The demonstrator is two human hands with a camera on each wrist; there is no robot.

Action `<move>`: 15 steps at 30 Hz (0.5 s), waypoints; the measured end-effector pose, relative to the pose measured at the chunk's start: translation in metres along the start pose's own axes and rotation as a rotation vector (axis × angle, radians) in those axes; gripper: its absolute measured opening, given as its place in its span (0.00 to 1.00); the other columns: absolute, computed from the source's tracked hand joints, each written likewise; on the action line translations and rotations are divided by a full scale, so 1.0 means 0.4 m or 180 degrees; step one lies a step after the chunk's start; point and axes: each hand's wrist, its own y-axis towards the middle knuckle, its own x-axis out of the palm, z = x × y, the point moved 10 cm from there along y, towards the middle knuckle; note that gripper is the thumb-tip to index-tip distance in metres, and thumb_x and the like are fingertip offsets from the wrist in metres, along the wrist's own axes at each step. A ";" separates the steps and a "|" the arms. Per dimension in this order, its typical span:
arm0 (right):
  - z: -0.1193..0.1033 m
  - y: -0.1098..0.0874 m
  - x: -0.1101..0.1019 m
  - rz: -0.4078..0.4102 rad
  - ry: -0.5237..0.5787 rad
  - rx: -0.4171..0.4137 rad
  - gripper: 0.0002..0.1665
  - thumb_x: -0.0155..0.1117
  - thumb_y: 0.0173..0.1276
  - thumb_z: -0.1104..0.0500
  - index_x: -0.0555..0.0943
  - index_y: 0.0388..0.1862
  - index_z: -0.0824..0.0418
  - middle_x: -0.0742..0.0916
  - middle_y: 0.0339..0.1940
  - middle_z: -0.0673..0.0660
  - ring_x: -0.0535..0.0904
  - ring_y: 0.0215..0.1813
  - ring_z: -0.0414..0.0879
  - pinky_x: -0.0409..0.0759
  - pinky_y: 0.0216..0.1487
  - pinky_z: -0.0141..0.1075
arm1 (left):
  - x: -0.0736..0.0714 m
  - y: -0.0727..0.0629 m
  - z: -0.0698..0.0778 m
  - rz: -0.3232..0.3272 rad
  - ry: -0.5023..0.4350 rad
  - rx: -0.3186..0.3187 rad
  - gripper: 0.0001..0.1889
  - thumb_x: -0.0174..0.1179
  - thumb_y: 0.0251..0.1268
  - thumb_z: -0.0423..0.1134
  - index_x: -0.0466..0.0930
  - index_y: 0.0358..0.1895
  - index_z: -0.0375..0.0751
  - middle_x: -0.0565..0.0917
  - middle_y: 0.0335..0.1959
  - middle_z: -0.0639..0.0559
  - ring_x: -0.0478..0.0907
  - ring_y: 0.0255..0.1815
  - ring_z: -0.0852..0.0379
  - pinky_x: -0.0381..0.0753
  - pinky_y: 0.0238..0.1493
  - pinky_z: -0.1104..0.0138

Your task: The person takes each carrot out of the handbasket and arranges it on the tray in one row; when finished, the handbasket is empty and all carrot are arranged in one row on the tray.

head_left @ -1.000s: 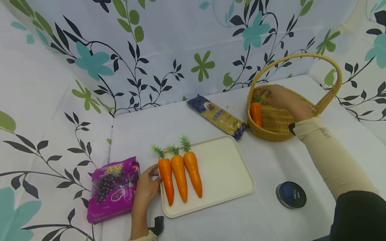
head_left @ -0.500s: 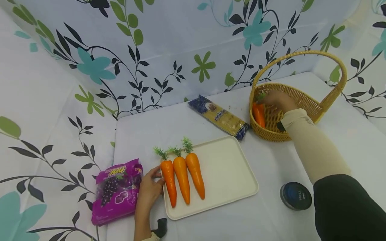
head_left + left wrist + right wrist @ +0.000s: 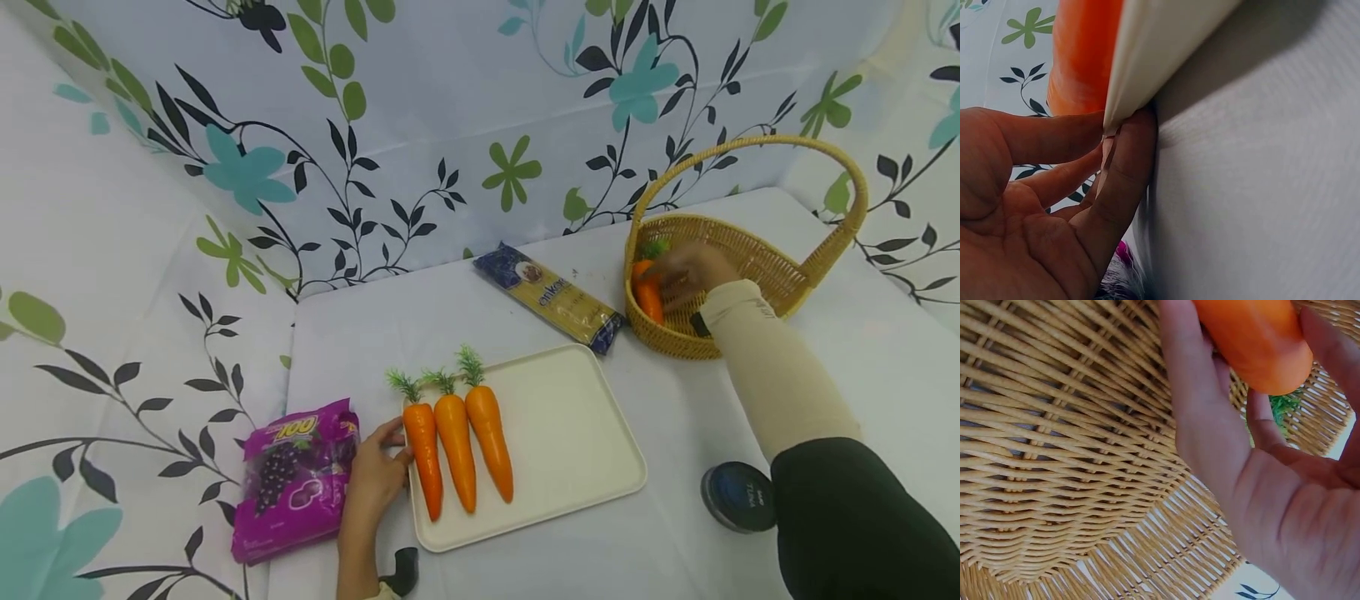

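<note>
My left hand [image 3: 377, 477] pinches the left rim of a cream tray [image 3: 573, 433]; in the left wrist view the fingers [image 3: 1125, 162] lie on both sides of its edge. Three orange carrots [image 3: 456, 450] with green tops lie side by side on the tray's left part. My right hand [image 3: 697, 268], blurred in the head view, is inside a wicker basket [image 3: 757, 250] with a tall handle. Its fingers and thumb hold an orange carrot [image 3: 1260, 344] from two sides, near the basket's left wall. Part of that carrot is hidden by the hand.
Left of the tray lies a purple candy bag [image 3: 296, 483] with grape pictures. A gold and blue pasta packet [image 3: 551, 297] lies between tray and basket. A dark round tuna can [image 3: 738, 497] stands beside the right sleeve. Floral cloth [image 3: 420, 125] rises behind the table.
My right hand has shifted from the carrot's leafy top down toward its body inside the basket. My left hand stays at the tray rim. The view has moved slightly.
</note>
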 end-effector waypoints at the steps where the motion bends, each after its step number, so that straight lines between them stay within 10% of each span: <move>1: 0.005 0.000 -0.001 -0.0023 -0.0012 0.0018 0.37 0.58 0.78 0.62 0.57 0.76 0.79 0.60 0.75 0.79 0.67 0.68 0.69 0.81 0.60 0.51 | 0.003 -0.002 0.000 -0.0007 -0.0011 0.0012 0.26 0.57 0.70 0.26 0.71 0.71 0.29 0.79 0.52 0.34 0.77 0.25 0.54 0.82 0.30 0.63; 9: -0.034 -0.068 -0.044 0.0053 -0.0127 -0.0334 0.34 0.58 0.79 0.58 0.61 0.73 0.78 0.65 0.70 0.75 0.71 0.64 0.66 0.82 0.58 0.51 | 0.004 -0.005 -0.004 0.0010 -0.0020 0.0037 0.26 0.57 0.69 0.26 0.72 0.70 0.30 0.79 0.51 0.35 0.76 0.25 0.54 0.82 0.30 0.63; 15: -0.059 -0.208 -0.105 0.0466 -0.0381 -0.0654 0.53 0.60 0.78 0.45 0.44 0.80 0.75 0.68 0.68 0.76 0.76 0.61 0.65 0.84 0.55 0.50 | -0.008 0.000 0.006 0.0053 0.0028 0.0154 0.25 0.57 0.68 0.25 0.73 0.69 0.29 0.80 0.50 0.35 0.76 0.23 0.54 0.79 0.28 0.63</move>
